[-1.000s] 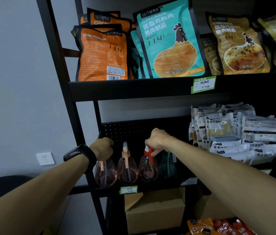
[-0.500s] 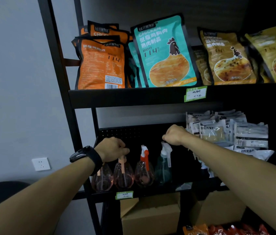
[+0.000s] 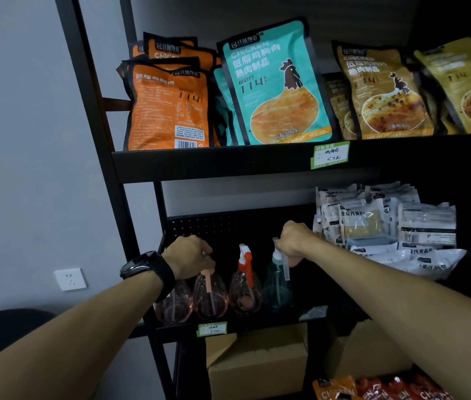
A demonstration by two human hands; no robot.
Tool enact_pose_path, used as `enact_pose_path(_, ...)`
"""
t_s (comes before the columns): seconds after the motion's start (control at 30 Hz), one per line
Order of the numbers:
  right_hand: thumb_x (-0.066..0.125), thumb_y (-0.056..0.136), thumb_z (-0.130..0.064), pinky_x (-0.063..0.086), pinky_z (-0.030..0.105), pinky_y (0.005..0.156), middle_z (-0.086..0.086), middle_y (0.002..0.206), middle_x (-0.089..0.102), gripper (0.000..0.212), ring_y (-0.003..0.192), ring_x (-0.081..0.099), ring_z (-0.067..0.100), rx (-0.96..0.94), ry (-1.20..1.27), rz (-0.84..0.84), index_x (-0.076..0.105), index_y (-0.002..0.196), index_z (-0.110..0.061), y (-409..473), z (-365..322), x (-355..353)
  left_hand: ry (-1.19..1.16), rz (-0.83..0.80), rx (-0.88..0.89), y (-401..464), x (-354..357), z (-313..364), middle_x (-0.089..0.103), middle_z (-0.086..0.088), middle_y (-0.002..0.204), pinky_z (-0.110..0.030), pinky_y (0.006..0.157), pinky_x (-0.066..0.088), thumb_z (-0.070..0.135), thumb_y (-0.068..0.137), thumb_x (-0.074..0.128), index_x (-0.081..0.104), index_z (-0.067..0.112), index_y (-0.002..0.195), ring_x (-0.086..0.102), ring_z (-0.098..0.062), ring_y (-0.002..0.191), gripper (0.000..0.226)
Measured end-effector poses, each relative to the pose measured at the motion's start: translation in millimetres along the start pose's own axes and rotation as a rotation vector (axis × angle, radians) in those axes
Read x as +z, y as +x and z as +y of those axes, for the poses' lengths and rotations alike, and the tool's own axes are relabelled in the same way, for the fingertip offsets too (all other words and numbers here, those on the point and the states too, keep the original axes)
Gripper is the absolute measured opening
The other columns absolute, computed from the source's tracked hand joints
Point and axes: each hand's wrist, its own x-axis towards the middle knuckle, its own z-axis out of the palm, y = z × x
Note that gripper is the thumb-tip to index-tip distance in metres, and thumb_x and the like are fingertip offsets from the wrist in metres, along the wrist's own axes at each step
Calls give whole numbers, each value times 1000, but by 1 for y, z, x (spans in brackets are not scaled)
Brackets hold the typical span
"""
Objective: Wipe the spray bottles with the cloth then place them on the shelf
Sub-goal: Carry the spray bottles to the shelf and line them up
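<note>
Right hand [image 3: 295, 241] clamped on teal bottle's [image 3: 277, 287] sprayer; left hand [image 3: 189, 256] (seemingly) gripping pink bottle [image 3: 209, 298].

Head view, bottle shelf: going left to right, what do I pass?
Leftmost pink bottle → pink bottle under the left hand → red-trigger bottle → green bottle gripped by the right hand → white packets.
</note>
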Motion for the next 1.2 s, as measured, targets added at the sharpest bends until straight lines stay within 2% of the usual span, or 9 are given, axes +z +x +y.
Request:
enact_pose_path(0.23, 60, 93, -13, 53, 21, 59, 15, 89, 73, 10, 81, 73, 24, 35, -29, -17, 61, 90, -4, -3, 0, -1, -12, -7, -12, 3, 0, -1, 70, -5, 119, -17, 79, 42, 34, 93, 67, 69, 17, 123, 64, -19, 107, 35)
enact_pose_path(0.37, 61, 93, -15, 45, 17, 47, 11, 88, 72, 15, 76, 71, 21, 36, -43, -4, 58, 82, -7, -4, -1, -1, -16, -6, -22, 1, 0, 0, 69, -4, 122, -18, 82, 42, 34, 93, 67, 68, 17, 126, 63, -19, 111, 37)
enact_pose_path(0.53, 61, 90, -12, 46, 19, 54, 11, 96, 71, 7, 86, 71, 21, 33, -64, -31, 61, 86, -7, -4, 1, -2, -28, -18, -27, -1, 0, 2, 68, -5, 124, -19, 84, 44, 33, 93, 66, 65, 16, 128, 62, -19, 112, 38)
enact_pose_path(0.67, 59, 95, -28, 59, 30, 71, 13, 100, 66, 23, 81, 72, 26, -8, 5, -76, 60, 98, -5, -7, 3, -6, -31, -20, -30, -7, -2, 4, 67, -5, 124, -22, 91, 46, 34, 94, 64, 60, 17, 133, 61, -19, 114, 43)
enact_pose_path(0.73, 57, 95, -35, 56, 28, 64, 9, 92, 63, 28, 71, 66, 22, -45, -36, -37, 60, 97, -7, -9, 1, -11, -32, -22, -29, -10, -4, 5, 67, -5, 122, -23, 91, 47, 36, 94, 64, 60, 17, 133, 62, -18, 113, 43)
enact_pose_path(0.8, 57, 94, -36, 41, 24, 50, 4, 76, 54, 31, 60, 53, 16, -84, -61, 21, 55, 77, -10, -13, -3, -17, -17, -17, -29, -13, -9, 5, 67, -4, 124, -23, 91, 47, 41, 92, 65, 60, 19, 132, 62, -18, 113, 46)
enact_pose_path(0.87, 58, 92, -36, 34, 24, 47, 2, 69, 50, 36, 55, 47, 16, -108, -57, 55, 48, 66, -12, -17, -8, -22, 3, -3, -29, -18, -15, 7, 67, -3, 125, -24, 90, 47, 46, 90, 67, 60, 19, 132, 61, -18, 113, 50)
enact_pose_path(1.03, 60, 89, -40, 40, 24, 52, 3, 67, 53, 38, 54, 50, 21, -151, -82, 105, 48, 65, -13, -33, -23, -34, -11, 31, -26, -33, -36, 13, 63, -2, 130, -21, 88, 44, 48, 91, 65, 56, 19, 137, 60, -16, 111, 55)
enact_pose_path(1.2, 60, 89, -37, 43, 27, 53, 4, 75, 55, 30, 59, 52, 20, -201, -82, 111, 55, 73, -11, -50, -39, -44, -28, 78, -1, -53, -57, 16, 61, -2, 136, -26, 103, 44, 43, 92, 66, 56, 16, 138, 56, -18, 125, 53)
